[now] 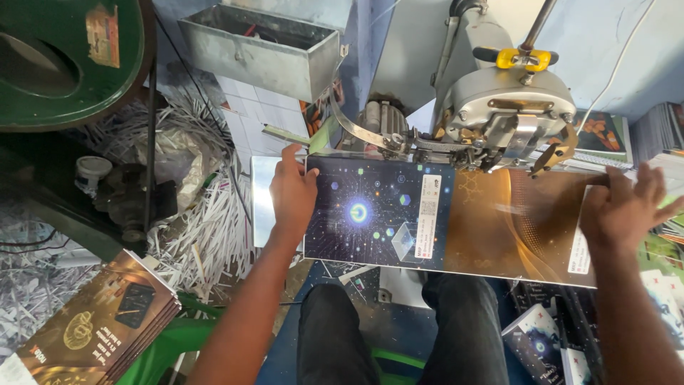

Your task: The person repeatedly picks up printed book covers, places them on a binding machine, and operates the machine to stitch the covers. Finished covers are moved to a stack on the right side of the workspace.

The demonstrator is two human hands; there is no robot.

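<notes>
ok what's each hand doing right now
Left hand: open, gripping the left edge of the printed cover sheet.
Right hand: open, fingers spread on the sheet's right end.

Your left hand point(292, 192) presses the left edge of the open cover sheet point(399, 214), your right hand point(623, 207) lies flat on its right end. The stitching head point(506, 114) sits over its far edge. Booklets point(100, 321) lie stacked at lower left.
</notes>
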